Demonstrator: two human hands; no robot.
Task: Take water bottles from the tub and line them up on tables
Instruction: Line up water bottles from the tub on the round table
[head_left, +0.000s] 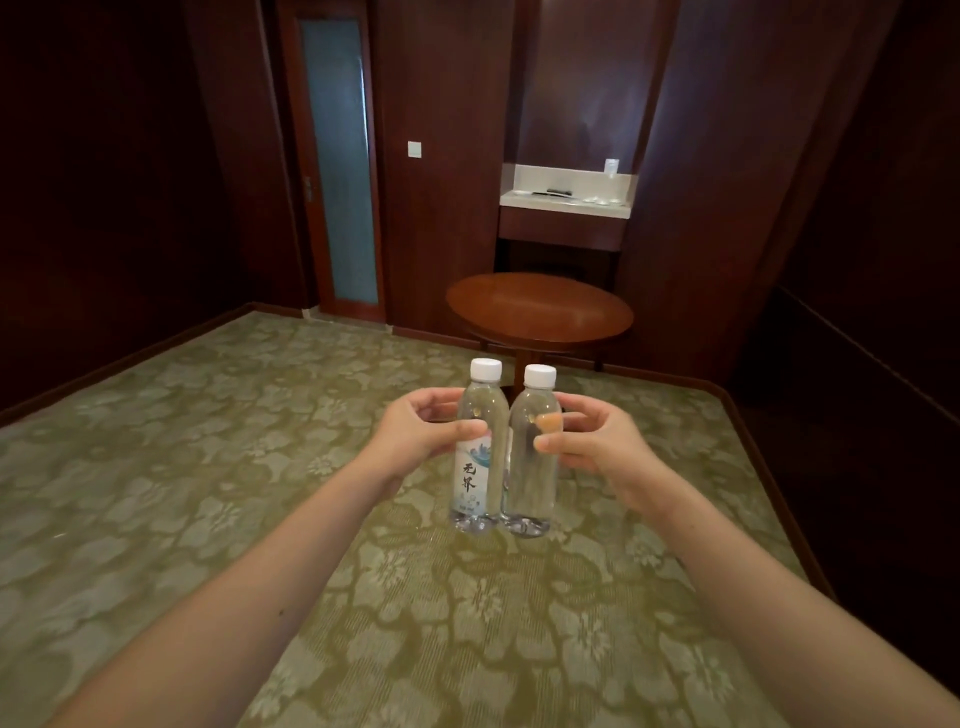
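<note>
Two clear water bottles with white caps are held upright, side by side and touching, in mid-air above the carpet. My left hand (415, 428) grips the left bottle (478, 483), whose white and blue label faces me. My right hand (592, 441) grips the right bottle (530, 467) around its upper body. A round dark wooden table (540, 309) stands beyond the bottles, near the back wall. No tub is in view.
Green patterned carpet (260, 467) covers the floor. A wall niche with a pale counter (566, 200) holding small items sits behind the table. A frosted-glass door (340, 161) is at the back left. Dark wood panelling lines the walls.
</note>
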